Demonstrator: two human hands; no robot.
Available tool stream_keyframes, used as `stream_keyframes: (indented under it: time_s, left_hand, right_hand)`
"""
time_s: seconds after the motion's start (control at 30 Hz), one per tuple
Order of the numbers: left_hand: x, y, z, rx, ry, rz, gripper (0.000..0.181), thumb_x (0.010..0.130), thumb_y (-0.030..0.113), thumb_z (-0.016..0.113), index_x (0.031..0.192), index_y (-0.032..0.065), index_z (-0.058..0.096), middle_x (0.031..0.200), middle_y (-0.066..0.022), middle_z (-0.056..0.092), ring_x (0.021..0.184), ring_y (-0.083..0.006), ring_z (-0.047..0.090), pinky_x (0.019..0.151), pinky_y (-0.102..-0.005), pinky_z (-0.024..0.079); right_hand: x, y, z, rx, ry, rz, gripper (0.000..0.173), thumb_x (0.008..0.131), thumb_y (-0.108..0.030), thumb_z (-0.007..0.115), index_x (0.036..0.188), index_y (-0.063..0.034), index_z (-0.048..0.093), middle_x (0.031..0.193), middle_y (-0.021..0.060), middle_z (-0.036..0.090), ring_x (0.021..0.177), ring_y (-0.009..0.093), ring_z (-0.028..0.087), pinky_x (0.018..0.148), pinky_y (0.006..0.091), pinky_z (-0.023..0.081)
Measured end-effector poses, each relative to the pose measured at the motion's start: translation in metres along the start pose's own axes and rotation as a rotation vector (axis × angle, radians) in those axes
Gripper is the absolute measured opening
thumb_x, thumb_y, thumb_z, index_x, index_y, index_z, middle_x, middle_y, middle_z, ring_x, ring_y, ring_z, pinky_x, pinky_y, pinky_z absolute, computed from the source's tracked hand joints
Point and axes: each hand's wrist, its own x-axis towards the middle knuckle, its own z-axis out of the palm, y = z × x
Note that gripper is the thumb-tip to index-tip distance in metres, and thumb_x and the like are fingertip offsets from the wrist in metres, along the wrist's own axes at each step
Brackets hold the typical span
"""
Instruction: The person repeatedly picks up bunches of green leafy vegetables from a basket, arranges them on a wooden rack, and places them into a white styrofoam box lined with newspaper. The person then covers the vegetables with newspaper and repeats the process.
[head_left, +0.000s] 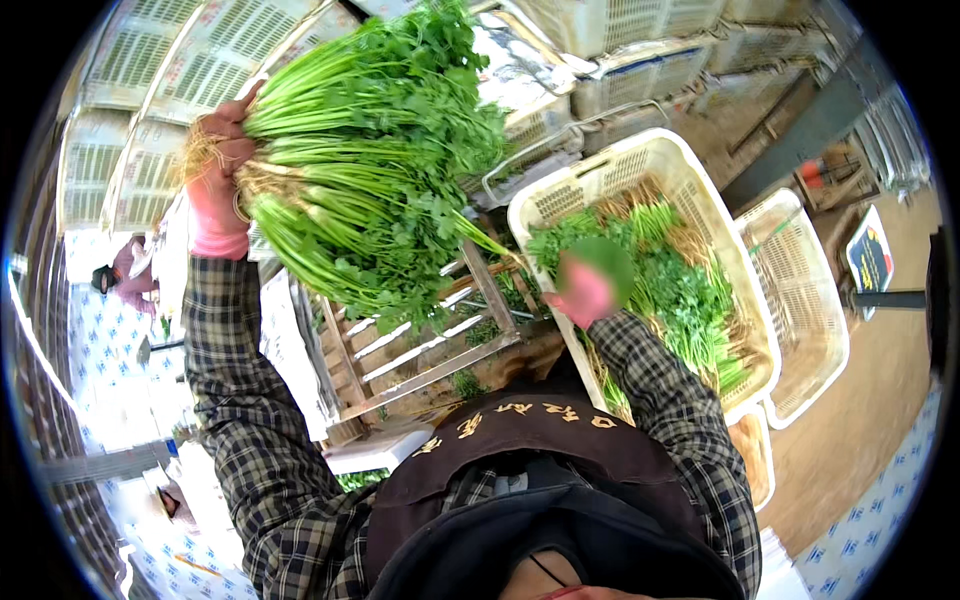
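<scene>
My left hand (221, 146), raised at the upper left, grips a large bunch of leafy coriander-like greens (375, 165) by its root end. Their pale stems and leaves fan out to the right, above a slatted frame. Thin roots hang over my fingers. My right hand (585, 289) is at the near left side of a cream plastic crate (551, 199). The hand is blurred, so its fingers and anything in them cannot be made out. Inside the crate lie several rooted bunches of the same greens (682, 292).
A slatted frame (431, 382) stands below the raised bunch, with scraps of greens on it. Another plastic crate (799, 300) sits beside the filled one. Stacked crates (255, 34) line the far side. People (135, 274) are at the left. A signboard (870, 255) bearing writing stands at the right.
</scene>
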Motion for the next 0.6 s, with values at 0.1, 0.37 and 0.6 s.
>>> stream_keyframes:
  time_s: [0.1, 0.37, 0.6]
  left_hand:
    - [-0.019, -0.009, 0.000, 0.006, 0.094, -0.186, 0.003, 0.096, 0.001, 0.056, 0.096, -0.0008, 0.054, 0.119, -0.0156, 0.058, 0.125, -0.0289, 0.058, 0.093, -0.0280, 0.048]
    - [-0.028, -0.057, -0.006, -0.015, 0.065, -0.225, 0.012, 0.085, -0.009, 0.065, 0.087, -0.0011, 0.056, 0.093, -0.0076, 0.057, 0.112, -0.0243, 0.061, 0.109, -0.0463, 0.046]
    - [-0.024, -0.039, 0.011, -0.319, 0.044, -0.566, 0.018, 0.085, -0.001, 0.071, 0.088, 0.0011, 0.054, 0.101, -0.0102, 0.061, 0.117, -0.0271, 0.061, 0.106, -0.0440, 0.048]
  right_hand:
    - [0.006, -0.107, -0.029, 1.342, -0.222, -0.008, 0.096, 0.080, -0.007, 0.080, 0.158, -0.0073, 0.024, 0.097, 0.0083, 0.066, 0.081, 0.013, 0.059, 0.066, 0.0296, 0.049]
    - [0.032, -0.146, -0.145, 1.243, -0.373, -0.051, 0.067, 0.092, -0.008, 0.062, 0.153, -0.0109, 0.035, 0.086, 0.0070, 0.065, 0.051, 0.005, 0.046, 0.048, 0.0207, 0.038]
    - [0.053, -0.227, -0.216, 0.999, -0.223, -0.732, 0.048, 0.089, -0.004, 0.065, 0.135, -0.0079, 0.051, 0.096, 0.0113, 0.068, 0.074, 0.015, 0.064, 0.068, 0.0323, 0.054]
